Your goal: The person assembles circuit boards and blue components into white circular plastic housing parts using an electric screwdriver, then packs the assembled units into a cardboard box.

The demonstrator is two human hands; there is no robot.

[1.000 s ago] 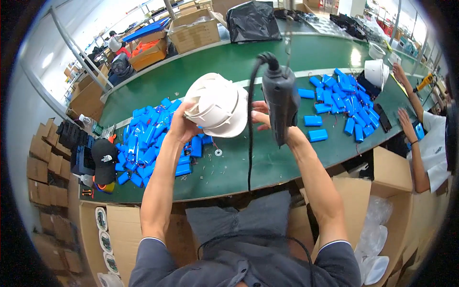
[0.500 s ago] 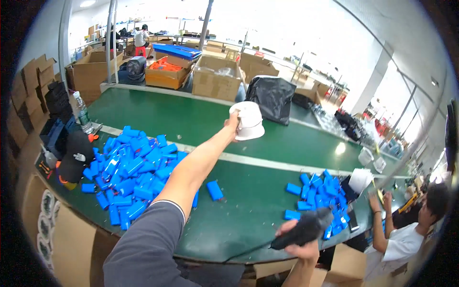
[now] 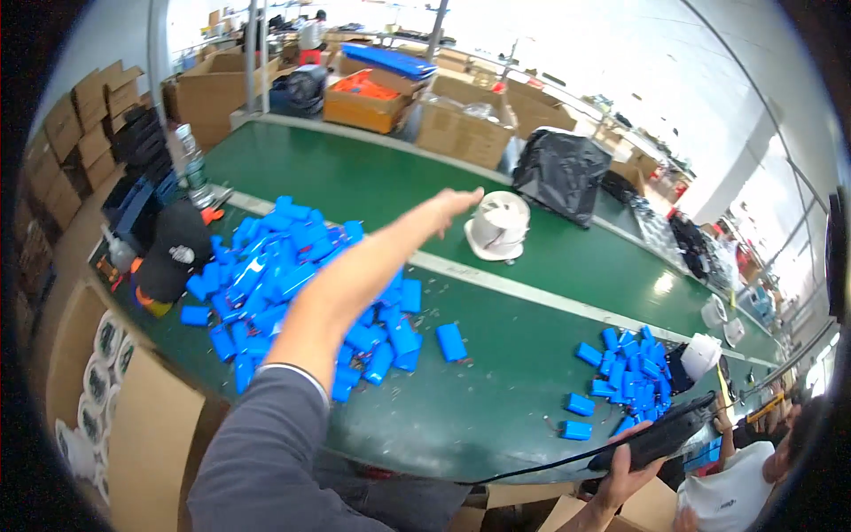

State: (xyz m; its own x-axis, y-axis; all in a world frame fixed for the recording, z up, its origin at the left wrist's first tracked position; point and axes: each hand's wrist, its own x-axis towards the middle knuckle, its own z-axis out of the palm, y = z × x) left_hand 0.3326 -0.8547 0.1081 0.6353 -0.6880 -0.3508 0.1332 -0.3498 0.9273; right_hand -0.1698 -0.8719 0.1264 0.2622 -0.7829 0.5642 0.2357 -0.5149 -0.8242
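Brown cardboard boxes [image 3: 461,124] behind table [image 3: 355,177]

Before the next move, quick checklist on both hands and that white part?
1. White round part set down on the green belt: ok, rests there upright.
2. Left hand free of it: ok, open, fingers extended just short of the part.
3. Right hand grip on the black power tool: ok, wrapped around it at the table edge.
4. Tool cord unsnagged: cannot tell.
5. Blue packs away from the part: ok, piled apart from it.
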